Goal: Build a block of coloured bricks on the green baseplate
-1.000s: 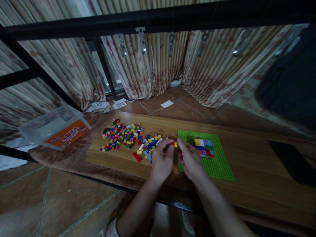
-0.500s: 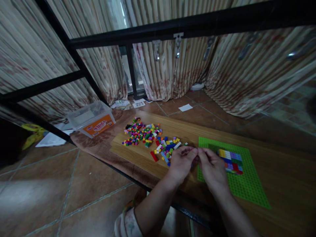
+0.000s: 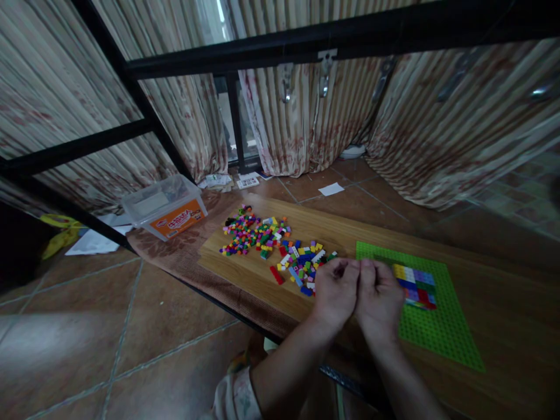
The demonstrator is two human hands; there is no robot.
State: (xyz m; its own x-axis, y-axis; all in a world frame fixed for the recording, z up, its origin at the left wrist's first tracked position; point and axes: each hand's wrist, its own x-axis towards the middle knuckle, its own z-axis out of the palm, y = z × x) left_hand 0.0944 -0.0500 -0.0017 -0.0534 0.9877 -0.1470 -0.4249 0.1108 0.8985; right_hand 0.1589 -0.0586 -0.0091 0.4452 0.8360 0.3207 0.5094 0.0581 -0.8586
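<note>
"What do we hold?"
"Our left hand (image 3: pixel 335 294) and right hand (image 3: pixel 380 298) touch, pinched; we can't see inside."
"Where's our block build (image 3: pixel 416 286)?"
"On the green plate (image 3: pixel 444 335), to the right, nearer our right hand."

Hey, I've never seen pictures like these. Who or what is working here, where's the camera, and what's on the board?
There's no machine here, just a person's bare left hand and right hand. One camera worn on that person's head looks forward and down at them. On the wooden board, loose coloured bricks lie to the left, while a green baseplate to the right bears a patch of close-set bricks. The two hands touch, and anything they may hold is hidden.
</note>
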